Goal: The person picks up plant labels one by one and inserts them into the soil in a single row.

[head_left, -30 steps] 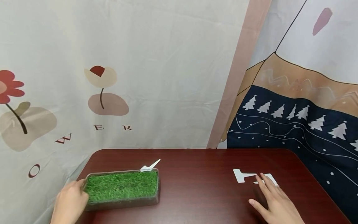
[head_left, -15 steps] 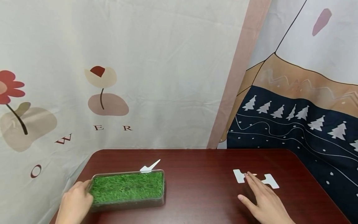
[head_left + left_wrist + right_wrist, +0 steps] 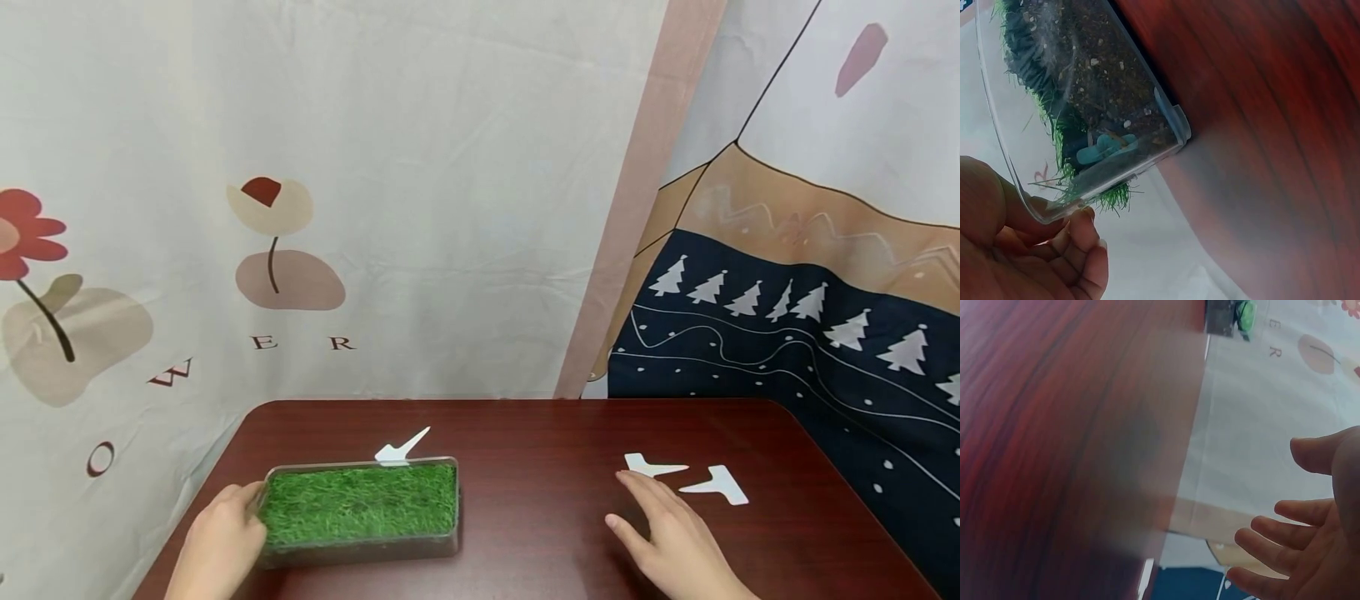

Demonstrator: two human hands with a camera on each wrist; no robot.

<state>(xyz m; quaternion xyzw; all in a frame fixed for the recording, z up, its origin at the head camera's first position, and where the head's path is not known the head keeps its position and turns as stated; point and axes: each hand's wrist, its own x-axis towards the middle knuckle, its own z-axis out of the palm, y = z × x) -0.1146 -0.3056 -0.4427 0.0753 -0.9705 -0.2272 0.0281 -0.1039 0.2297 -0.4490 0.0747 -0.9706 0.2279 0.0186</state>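
A clear plastic planter box [image 3: 360, 550] filled with soil [image 3: 1104, 75] and topped by green grass [image 3: 360, 504] sits on the table's left half. My left hand [image 3: 225, 533] pinches its left end wall at the rim, thumb and curled fingers on either side in the left wrist view. Above the table at the right, my right hand [image 3: 667, 533] is spread with relaxed fingers and holds nothing. Just beyond it lie two white T-shaped plant labels, the left label [image 3: 637, 463] and the right label [image 3: 722, 485]. A third white label [image 3: 397, 450] lies behind the box, partly hidden by its back rim.
The dark red wooden table [image 3: 525, 492] has rounded far corners. A pale curtain [image 3: 465, 208] printed with flowers hangs behind it, and a navy tree-patterned cloth [image 3: 757, 333] hangs at the right.
My left hand has slid the planter box to the right along the table. The right hand has moved left, uncovering the right label.
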